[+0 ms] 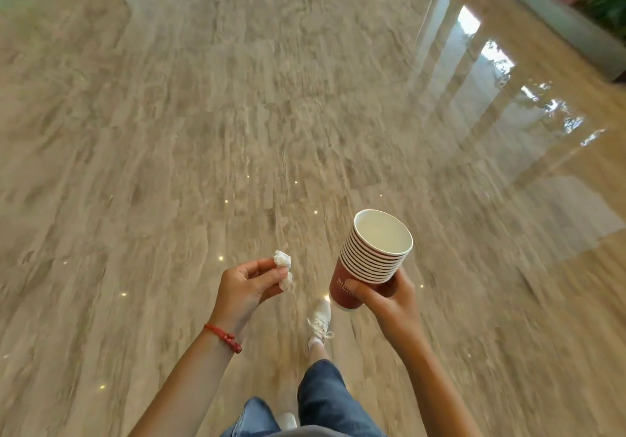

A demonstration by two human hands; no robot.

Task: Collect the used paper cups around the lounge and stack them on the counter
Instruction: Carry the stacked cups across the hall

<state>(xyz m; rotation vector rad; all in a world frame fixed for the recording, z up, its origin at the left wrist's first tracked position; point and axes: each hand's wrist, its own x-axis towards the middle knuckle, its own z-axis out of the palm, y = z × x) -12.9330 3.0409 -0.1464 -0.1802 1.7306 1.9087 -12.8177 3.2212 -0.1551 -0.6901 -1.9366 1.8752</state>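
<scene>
1. Red-brown paper cups, nested into one stack [371,260] with white rims and a white inside, sit tilted in the right hand [386,296]; fingers curl round the lowest cup's wall, well above the floor.
2. Left hand [245,284], red cord bracelet [223,337] at the wrist, pinches a crumpled white paper tissue [284,265] between thumb and fingertips.
3. Glossy beige marble-look floor [237,114] below, blurred; a white sneaker [319,321] and blue jeans [325,399] under the hands.
</scene>
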